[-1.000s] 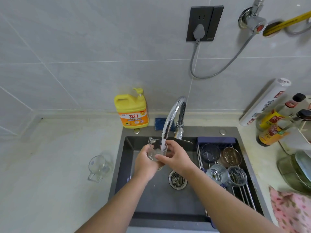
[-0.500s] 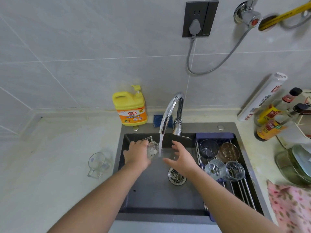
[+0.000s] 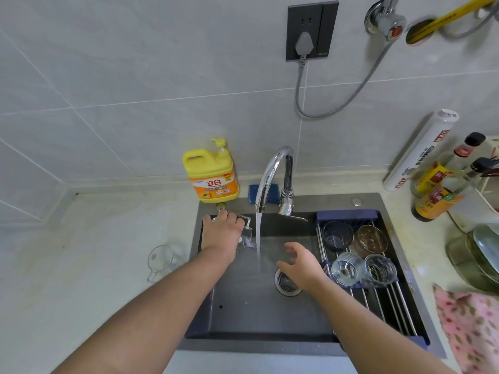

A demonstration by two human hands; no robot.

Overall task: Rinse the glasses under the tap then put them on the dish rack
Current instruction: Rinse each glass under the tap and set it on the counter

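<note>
The tap (image 3: 272, 176) is polished chrome metal, mirror-glossy. The sink (image 3: 259, 314) is dark matt metal, wet. The dish rack (image 3: 388, 300) has shiny steel rods. The glasses (image 3: 347, 268) are clear glass. The soap bottle (image 3: 210, 174) is glossy yellow plastic. The tabletop (image 3: 81, 265) looks like smooth pale stone. The cloth (image 3: 469, 325) is soft patterned fabric.

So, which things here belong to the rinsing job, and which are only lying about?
Belong to the job:
- glass mug in the left hand
- right hand, empty
- tap, running
- dish rack holding four glasses
- clear mug on the counter

Lying about:
- yellow soap bottle
- sauce bottles
- pink cloth
</note>
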